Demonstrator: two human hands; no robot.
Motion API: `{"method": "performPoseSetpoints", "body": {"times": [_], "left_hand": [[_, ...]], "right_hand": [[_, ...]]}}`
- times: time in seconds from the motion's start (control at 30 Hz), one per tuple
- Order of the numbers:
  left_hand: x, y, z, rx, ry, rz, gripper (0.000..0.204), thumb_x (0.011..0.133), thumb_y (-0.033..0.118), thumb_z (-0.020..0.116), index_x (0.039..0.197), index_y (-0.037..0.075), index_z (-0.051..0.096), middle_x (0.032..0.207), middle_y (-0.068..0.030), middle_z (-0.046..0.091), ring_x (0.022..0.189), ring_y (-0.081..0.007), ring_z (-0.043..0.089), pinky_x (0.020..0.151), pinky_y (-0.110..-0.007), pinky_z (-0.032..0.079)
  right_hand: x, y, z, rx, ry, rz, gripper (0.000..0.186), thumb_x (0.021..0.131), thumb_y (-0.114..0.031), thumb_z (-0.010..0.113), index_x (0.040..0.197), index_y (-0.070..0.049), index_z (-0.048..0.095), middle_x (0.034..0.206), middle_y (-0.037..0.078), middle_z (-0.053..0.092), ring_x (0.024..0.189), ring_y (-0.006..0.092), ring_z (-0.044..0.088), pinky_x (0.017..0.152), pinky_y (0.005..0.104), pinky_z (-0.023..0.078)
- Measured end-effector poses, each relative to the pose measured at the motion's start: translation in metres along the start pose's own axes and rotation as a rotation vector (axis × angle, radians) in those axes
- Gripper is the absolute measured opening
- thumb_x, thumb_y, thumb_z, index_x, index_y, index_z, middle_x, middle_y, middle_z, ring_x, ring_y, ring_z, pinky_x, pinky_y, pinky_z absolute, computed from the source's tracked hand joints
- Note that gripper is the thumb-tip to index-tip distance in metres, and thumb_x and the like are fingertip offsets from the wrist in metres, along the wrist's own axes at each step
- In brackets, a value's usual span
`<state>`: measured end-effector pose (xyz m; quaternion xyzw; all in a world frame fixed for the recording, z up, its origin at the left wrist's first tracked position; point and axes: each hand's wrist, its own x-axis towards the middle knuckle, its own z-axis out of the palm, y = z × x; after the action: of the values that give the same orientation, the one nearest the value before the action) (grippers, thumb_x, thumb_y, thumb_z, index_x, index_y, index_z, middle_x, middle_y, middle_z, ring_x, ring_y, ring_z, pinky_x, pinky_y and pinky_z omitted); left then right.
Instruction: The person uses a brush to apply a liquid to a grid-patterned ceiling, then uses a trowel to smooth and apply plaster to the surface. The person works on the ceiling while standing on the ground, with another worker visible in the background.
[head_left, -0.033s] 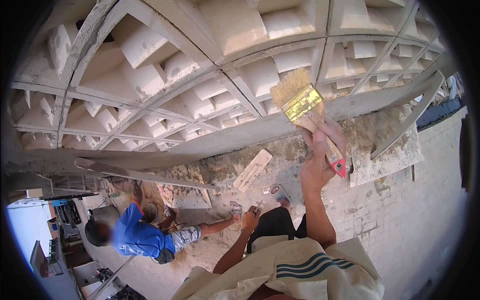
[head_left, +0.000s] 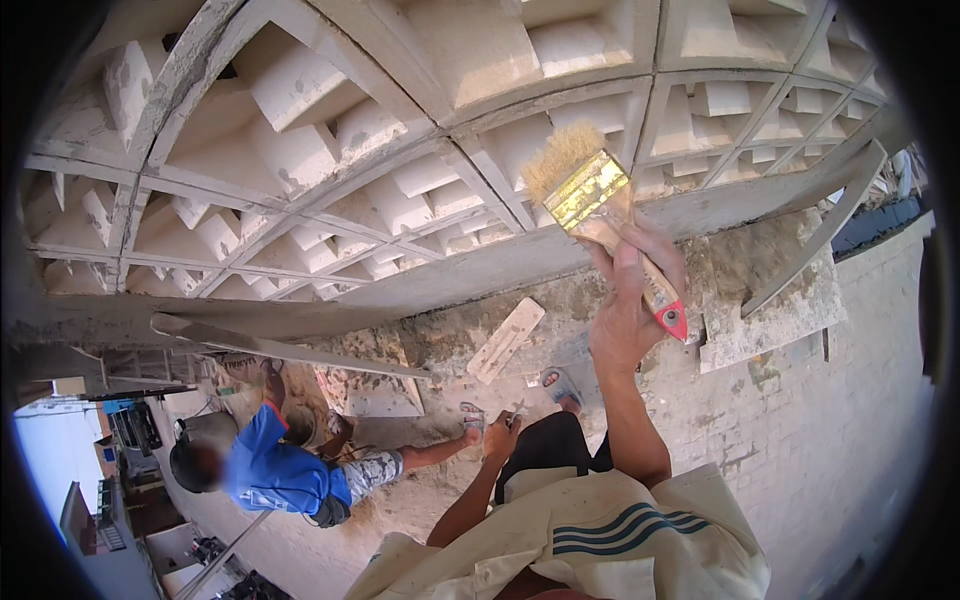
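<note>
My right hand (head_left: 632, 290) is closed around the wooden handle of a wide paintbrush (head_left: 588, 193). It has pale bristles, a shiny yellow metal band and a red handle end. The bristles point up and left, in front of the grey breeze-block wall (head_left: 436, 130); whether they touch it, I cannot tell. Down beside my dark shorts, my left hand (head_left: 501, 437) is closed on a small, slim tool (head_left: 516, 412). Its exact kind is too small to make out.
A short pale board (head_left: 506, 341) lies at the wall's foot. Wooden planks (head_left: 290, 352) lean along the left, another plank (head_left: 820, 232) on the right. A co-worker in a blue shirt (head_left: 290, 455) bends at the left, near a bucket. Paved ground (head_left: 770, 430) stretches to the right.
My right hand has shifted the paintbrush a little to the left and up along the wall. My left hand stays about where it was.
</note>
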<state>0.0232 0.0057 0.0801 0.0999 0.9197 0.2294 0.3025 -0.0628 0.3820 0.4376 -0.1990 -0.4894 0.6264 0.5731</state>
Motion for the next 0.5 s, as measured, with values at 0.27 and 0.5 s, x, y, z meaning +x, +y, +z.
{"method": "performPoseSetpoints", "body": {"times": [0.27, 0.5], "left_hand": [[-0.019, -0.056, -0.034, 0.047, 0.032, -0.051, 0.043, 0.101, 0.044, 0.068, 0.111, 0.002, 0.073, 0.083, -0.019, 0.077, 0.084, -0.0418, 0.076, 0.077, -0.054, 0.057], [-0.017, -0.117, -0.04, 0.053, -0.032, -0.153, 0.039, 0.101, 0.045, 0.067, 0.113, 0.009, 0.074, 0.098, -0.0215, 0.078, 0.093, -0.0424, 0.076, 0.083, -0.054, 0.058]], "right_hand": [[0.034, -0.018, 0.058, 0.06, 0.243, 0.129, 0.028, 0.108, -0.018, 0.064, 0.125, 0.004, 0.067, 0.13, 0.016, 0.068, 0.117, 0.0213, 0.07, 0.099, 0.0385, 0.064], [0.003, -0.003, 0.093, 0.109, 0.28, 0.018, 0.026, 0.11, -0.011, 0.058, 0.131, 0.005, 0.064, 0.139, 0.015, 0.061, 0.121, 0.0255, 0.068, 0.106, 0.043, 0.063]]}}
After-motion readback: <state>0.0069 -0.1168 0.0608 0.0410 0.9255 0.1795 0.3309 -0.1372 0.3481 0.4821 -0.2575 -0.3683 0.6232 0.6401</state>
